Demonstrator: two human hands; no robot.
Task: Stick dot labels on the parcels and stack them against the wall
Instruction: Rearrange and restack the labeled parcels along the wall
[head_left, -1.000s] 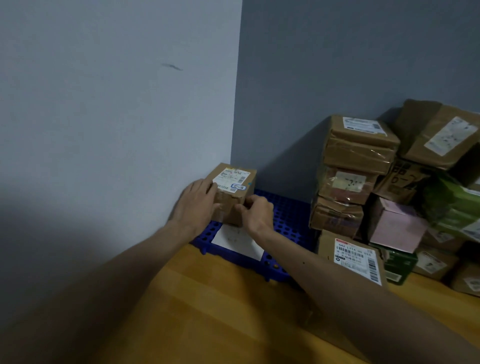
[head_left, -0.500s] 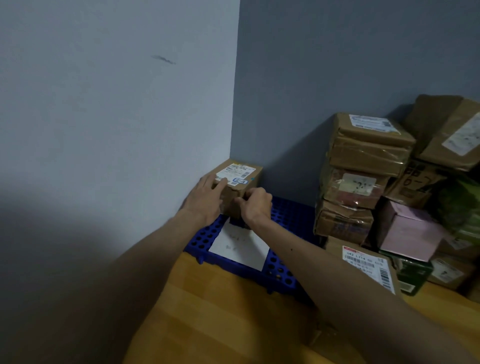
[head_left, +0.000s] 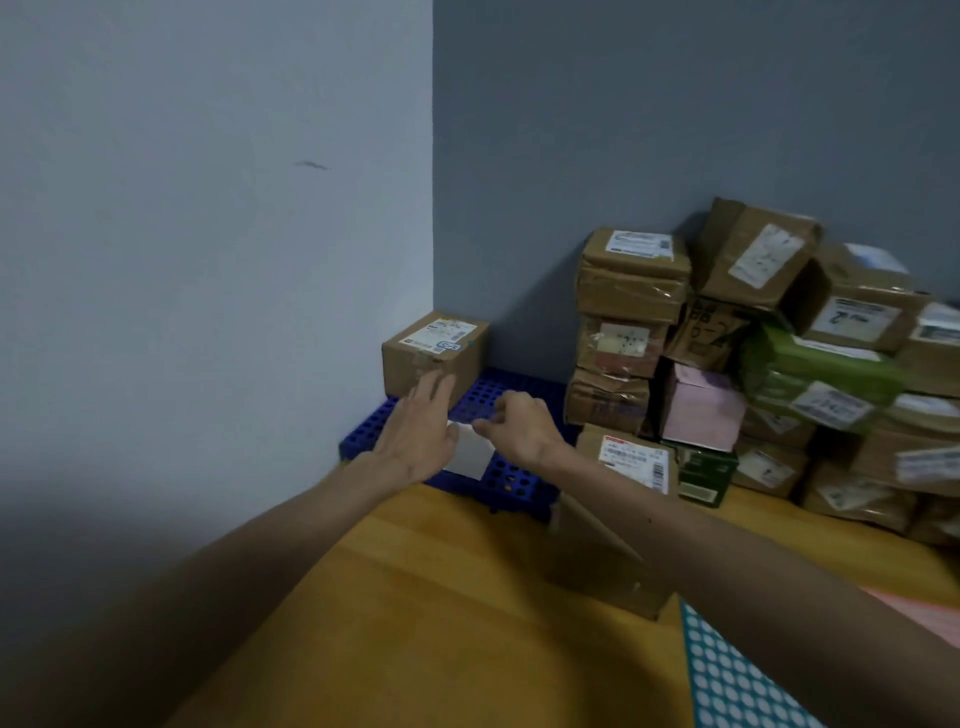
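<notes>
Grey walls (head_left: 208, 260) corner the blue pallet (head_left: 511, 475); wooden floor (head_left: 441, 597) below.

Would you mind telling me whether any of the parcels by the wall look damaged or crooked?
Yes: the topmost brown parcel leans tilted against the wall, its cardboard creased. The box left of it is dented under wrinkled tape. The small parcel in the corner sits square on the blue pallet.

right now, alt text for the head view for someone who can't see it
A small box sits on a blue pallet in the corner, with left hand and right hand empty just before it. Parcels are piled to the right; a dot sheet lies lower right.
</notes>
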